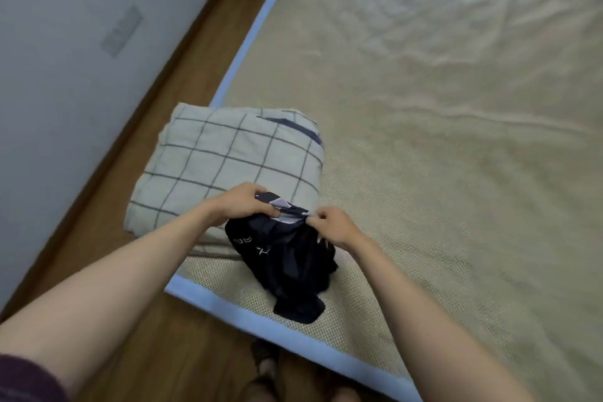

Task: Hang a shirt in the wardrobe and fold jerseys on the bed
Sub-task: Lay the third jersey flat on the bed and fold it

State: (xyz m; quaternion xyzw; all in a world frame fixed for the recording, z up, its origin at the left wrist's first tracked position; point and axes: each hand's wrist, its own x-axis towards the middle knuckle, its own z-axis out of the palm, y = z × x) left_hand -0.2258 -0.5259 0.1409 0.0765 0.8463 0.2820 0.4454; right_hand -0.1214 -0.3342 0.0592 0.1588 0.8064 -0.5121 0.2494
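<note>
A dark navy jersey [287,258] with white lettering and pale trim hangs bunched near the bed's front left corner, its lower end touching the mat. My left hand [243,204] grips its upper edge on the left. My right hand [329,225] pinches the same edge on the right, close beside the left hand. Much of the jersey is crumpled, so its front and sleeves are hard to tell apart.
The bed [456,108] is covered by a beige woven mat with a light blue border [261,323]. A folded white checked quilt [225,160] lies at the bed's left edge, just behind my hands. Wooden floor [156,352] and a white wall [65,42] are at left.
</note>
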